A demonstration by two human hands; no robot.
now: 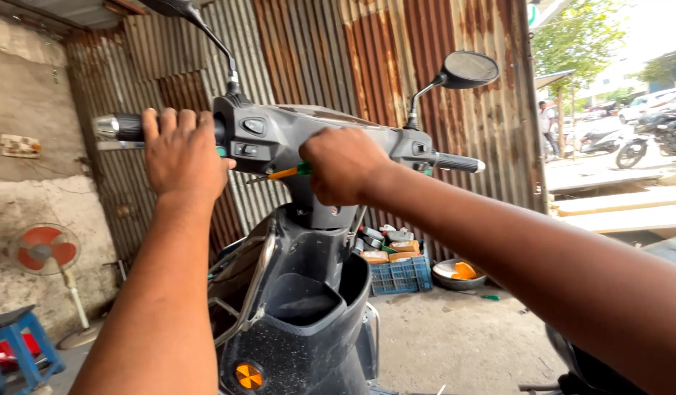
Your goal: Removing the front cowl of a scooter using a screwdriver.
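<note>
Left hand [178, 157] gripping rubber handlebar grip [126, 127], right hand [344, 165] clutching screwdriver [288, 172]

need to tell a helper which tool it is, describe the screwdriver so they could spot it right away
Find the grey scooter handlebar housing in the middle of the view. Just below its switches, the right hand grips the screwdriver, tip pointing left. It is the only green-and-orange thing there, against plain grey plastic.
</note>
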